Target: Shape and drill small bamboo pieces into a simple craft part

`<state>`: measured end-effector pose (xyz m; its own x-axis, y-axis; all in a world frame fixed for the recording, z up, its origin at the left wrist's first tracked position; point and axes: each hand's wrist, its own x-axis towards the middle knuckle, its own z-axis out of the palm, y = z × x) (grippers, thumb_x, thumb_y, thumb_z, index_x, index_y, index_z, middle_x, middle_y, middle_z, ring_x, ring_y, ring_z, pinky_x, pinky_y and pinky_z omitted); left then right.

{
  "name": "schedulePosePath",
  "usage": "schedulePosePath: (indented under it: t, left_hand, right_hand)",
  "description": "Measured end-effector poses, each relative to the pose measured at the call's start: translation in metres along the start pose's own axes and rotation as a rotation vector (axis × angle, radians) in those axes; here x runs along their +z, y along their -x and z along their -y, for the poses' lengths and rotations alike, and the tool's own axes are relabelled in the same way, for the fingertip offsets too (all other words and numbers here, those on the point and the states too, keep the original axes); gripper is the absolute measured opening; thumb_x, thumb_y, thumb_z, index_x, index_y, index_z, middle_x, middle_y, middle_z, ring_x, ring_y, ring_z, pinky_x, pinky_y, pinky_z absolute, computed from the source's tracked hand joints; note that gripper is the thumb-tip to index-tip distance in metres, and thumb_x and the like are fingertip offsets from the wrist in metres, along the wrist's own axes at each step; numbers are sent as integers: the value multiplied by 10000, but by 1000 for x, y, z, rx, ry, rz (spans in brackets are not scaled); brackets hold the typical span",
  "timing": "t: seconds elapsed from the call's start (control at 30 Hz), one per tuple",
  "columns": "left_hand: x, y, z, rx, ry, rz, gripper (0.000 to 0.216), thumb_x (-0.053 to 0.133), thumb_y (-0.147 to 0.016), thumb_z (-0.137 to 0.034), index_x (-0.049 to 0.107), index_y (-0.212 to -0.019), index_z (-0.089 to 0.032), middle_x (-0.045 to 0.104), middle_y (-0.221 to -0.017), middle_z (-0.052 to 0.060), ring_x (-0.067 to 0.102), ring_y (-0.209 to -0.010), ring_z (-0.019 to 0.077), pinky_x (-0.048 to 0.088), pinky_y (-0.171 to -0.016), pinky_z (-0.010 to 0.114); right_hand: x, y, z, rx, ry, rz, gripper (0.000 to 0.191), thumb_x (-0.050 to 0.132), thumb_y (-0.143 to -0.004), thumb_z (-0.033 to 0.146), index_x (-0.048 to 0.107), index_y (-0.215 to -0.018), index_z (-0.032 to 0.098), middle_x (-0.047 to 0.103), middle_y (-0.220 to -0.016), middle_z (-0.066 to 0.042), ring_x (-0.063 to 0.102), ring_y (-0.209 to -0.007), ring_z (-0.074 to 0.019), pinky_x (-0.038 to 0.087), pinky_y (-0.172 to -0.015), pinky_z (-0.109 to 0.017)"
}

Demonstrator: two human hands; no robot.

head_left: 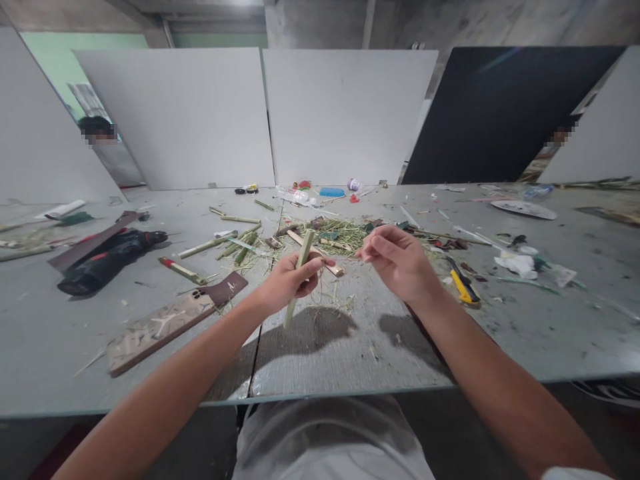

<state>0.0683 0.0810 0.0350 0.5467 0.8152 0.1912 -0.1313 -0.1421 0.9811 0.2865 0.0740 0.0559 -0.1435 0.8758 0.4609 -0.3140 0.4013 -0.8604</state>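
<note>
Near the middle of the frame I see my left hand (290, 280) closed around a green bamboo strip (299, 273), which stands tilted, its upper end leaning right. My right hand (397, 261) hovers just right of it, fingers curled and pinched, though I cannot tell whether they hold anything. Behind both hands a heap of green shavings (340, 232) lies on the grey table (350, 353). A yellow utility knife (463, 283) rests at right of centre, a brown board (170, 321) at lower left, and a black drill (107, 259) at left.
</note>
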Motion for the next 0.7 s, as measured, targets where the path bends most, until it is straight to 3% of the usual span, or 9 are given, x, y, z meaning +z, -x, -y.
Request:
schedulePosePath:
  t: [0.1, 0.23, 0.53, 0.7]
  left_hand:
    - [9, 2, -3, 8, 90, -102, 490, 662, -825, -489, 586, -1169, -149, 396, -532, -73, 277, -426, 55, 176, -385, 188]
    - [19, 3, -4, -1, 158, -157, 476, 719, -772, -486, 587, -1078, -146, 346, -500, -92, 272, -415, 51, 177, -375, 179]
    - [23, 3, -2, 15, 217, -228, 434, 760, -733, -465, 565, -970, -159, 348, -490, -98, 266, -408, 40, 178, -371, 162]
    - [24, 2, 1, 5, 214, -247, 393, 746, -744, -480, 557, -871, -159, 360, -480, -92, 294, -399, 35, 192, -376, 158]
  right_hand:
    - [6, 7, 4, -77, 160, -41, 115, 756, -770, 340, 681, -759, 253, 621, -672, 5, 547, -622, -143, 481, -634, -317]
    - [28, 17, -5, 0, 330, 34, 102, 746, -769, 300, 695, -747, 214, 629, -666, 0, 545, -612, -132, 455, -605, -298]
    - [39, 16, -34, 183, 12, 43, 142, 794, -706, 337, 726, -734, 216, 625, -641, 17, 516, -602, -108, 426, -602, -276]
    - [42, 19, -37, 264, -38, 16, 183, 824, -661, 360, 738, -719, 210, 632, -641, 13, 502, -601, -106, 397, -593, -275]
